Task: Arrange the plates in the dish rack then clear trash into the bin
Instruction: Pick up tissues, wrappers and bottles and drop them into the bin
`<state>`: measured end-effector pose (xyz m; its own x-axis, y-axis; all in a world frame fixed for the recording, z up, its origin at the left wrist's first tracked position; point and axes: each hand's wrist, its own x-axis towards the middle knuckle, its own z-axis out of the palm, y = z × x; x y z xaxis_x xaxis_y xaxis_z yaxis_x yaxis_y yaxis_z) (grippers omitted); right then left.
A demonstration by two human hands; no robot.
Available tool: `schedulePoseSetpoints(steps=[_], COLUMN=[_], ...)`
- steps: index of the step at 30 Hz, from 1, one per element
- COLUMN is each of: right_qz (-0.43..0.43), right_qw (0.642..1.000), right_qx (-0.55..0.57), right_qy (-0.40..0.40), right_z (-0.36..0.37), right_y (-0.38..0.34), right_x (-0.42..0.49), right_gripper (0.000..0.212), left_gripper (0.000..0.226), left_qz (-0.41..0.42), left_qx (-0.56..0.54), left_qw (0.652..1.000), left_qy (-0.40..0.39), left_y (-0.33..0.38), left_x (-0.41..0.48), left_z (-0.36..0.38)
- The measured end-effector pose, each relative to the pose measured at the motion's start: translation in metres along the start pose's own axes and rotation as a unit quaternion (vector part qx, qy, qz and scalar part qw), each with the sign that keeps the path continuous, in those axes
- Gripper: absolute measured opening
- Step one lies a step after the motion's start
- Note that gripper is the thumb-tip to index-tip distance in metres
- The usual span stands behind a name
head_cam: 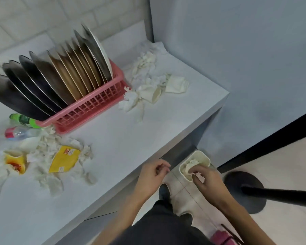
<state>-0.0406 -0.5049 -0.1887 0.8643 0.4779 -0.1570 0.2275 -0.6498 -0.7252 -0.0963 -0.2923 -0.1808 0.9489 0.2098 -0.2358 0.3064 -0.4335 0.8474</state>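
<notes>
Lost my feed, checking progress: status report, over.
Left grip loosely curled, empty. Right grip holds tissue wad at bin mouth. Plates in dish rack; tissues, wrappers, bottles litter counter.

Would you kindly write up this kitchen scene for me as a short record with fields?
plates: standing on edge in the pink dish rack
counter trash: crumpled tissues, paper cups, yellow packets, two bottles
bin: on the floor beside the counter
left hand: loosely curled, nothing seen in it
right hand: grips a tissue wad over the bin
</notes>
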Motion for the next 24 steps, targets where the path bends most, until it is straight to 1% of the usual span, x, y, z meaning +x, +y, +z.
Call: schedulePoseSetpoints(steps=[4, 8, 12, 14, 16, 19, 22, 24], right_qz=[-0.037, -0.061, -0.074, -0.067, -0.059, -0.057, -0.06, -0.059], right_qw=[0.999, 0.998, 0.997, 0.997, 0.997, 0.997, 0.997, 0.997], right_qx=[-0.015, -0.004, 0.001, -0.007, -0.015, -0.024, -0.033, -0.03], right_qy=[-0.02, -0.015, -0.024, -0.035, -0.039, -0.038, -0.042, -0.042], right_z=[-0.003, -0.01, -0.017, -0.017, -0.016, -0.013, -0.01, -0.01], right_y=[-0.019, -0.036, -0.051, -0.057, -0.061, -0.065, -0.072, -0.076], right_x=[0.039, 0.079, 0.113, 0.129, 0.144, 0.163, 0.179, 0.187], right_gripper=[0.018, 0.017, 0.017, 0.018, 0.019, 0.018, 0.018, 0.017], left_gripper=[0.023, 0.025, 0.03, 0.034, 0.037, 0.034, 0.049, 0.054], left_qz=[-0.008, 0.015, 0.042, 0.062, 0.072, 0.066, 0.026, -0.002], left_qx=[-0.038, -0.045, -0.035, -0.009, 0.02, 0.101, 0.193, 0.202], left_qw=[0.999, 0.997, 0.987, 0.979, 0.972, 0.966, 0.962, 0.963], left_qy=[0.033, 0.064, 0.151, 0.196, 0.224, 0.231, 0.192, 0.179], left_y=[-0.001, 0.005, 0.008, 0.007, 0.004, 0.0, -0.002, -0.006], left_x=[0.013, 0.039, 0.08, 0.105, 0.131, 0.165, 0.191, 0.201], left_z=[-0.018, -0.043, -0.076, -0.097, -0.115, -0.134, -0.142, -0.145])
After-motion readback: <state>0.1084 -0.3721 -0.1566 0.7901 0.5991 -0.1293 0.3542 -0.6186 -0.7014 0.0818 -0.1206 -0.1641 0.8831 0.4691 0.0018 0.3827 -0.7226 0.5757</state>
